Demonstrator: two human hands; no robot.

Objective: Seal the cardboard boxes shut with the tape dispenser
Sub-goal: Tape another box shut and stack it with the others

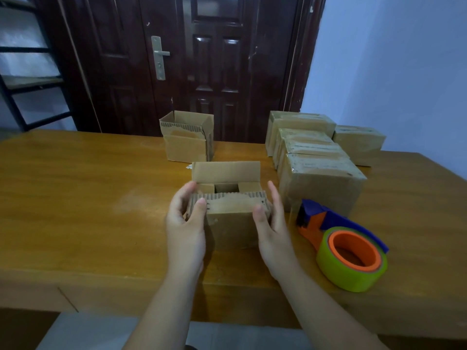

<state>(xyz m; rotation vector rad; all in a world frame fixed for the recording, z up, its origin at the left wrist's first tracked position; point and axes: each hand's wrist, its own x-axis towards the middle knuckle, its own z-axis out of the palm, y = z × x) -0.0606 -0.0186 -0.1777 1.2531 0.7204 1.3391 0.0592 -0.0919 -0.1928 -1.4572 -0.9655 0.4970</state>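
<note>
Fingers of left hand (185,223) curled round open cardboard box (230,224), right hand (271,224) gripping its opposite side

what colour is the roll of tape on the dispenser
The tape roll is lime green, on an orange core; the head view shows it.

Left of the near box (227,223): open desk (88,198) surface, wide passage. Right: tape dispenser (348,251) just beside it, taped boxes (321,183) in a row behind. Far side: open box (187,145) near, narrow gap between.
</note>
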